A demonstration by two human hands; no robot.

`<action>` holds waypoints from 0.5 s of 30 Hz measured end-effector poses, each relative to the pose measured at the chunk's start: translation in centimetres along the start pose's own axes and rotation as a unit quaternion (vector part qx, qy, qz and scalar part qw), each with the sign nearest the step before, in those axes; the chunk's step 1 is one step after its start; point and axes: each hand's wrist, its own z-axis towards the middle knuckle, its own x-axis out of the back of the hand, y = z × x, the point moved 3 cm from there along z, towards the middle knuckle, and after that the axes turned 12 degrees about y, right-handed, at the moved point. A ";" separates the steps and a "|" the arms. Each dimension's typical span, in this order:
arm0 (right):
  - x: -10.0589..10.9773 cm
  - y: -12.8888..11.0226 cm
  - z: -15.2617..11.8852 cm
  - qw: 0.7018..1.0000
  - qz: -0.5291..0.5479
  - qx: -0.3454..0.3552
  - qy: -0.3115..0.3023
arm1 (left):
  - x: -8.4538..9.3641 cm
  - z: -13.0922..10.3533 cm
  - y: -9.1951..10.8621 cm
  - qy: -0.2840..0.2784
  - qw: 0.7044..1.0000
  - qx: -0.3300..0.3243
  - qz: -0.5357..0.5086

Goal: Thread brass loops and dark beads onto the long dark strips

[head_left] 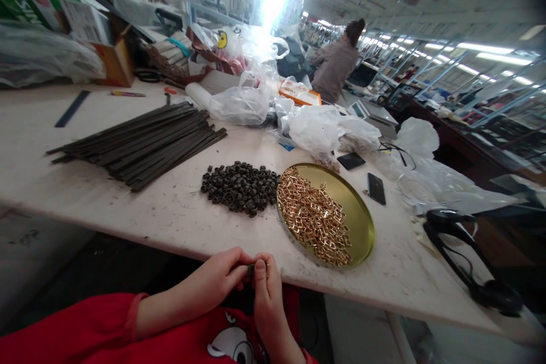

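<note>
Close together at the table's front edge, my two hands meet fingertip to fingertip. My left hand is closed on a small dark piece, pinched between thumb and fingers. Against it, my right hand is closed too, with a bit of gold metal showing at its fingertips. Beyond the hands lies a heap of small black loops. Touching the heap's right side is a round gold tray with many gold metal buckles in its left part.
Long dark strips lie on the table at left. Plastic bags line the back. Right of the tray are a phone and black headphones. A person is in the background.
</note>
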 end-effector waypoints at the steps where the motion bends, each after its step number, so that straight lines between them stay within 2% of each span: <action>1: 0.0 0.1 0.0 1.000 0.007 -0.004 -0.003 | 0.0 0.0 0.1 0.007 1.000 -0.009 0.009; 5: -0.1 -0.7 0.1 0.998 0.041 -0.006 -0.050 | 0.3 0.0 0.4 0.027 0.999 -0.017 0.029; 9: 0.3 -1.7 0.5 0.993 0.052 -0.006 -0.103 | 0.9 0.3 0.3 0.040 0.999 0.010 0.002; 15: 0.6 -0.9 0.8 0.994 0.049 -0.040 -0.088 | 0.5 0.0 0.5 0.008 0.982 0.122 -0.145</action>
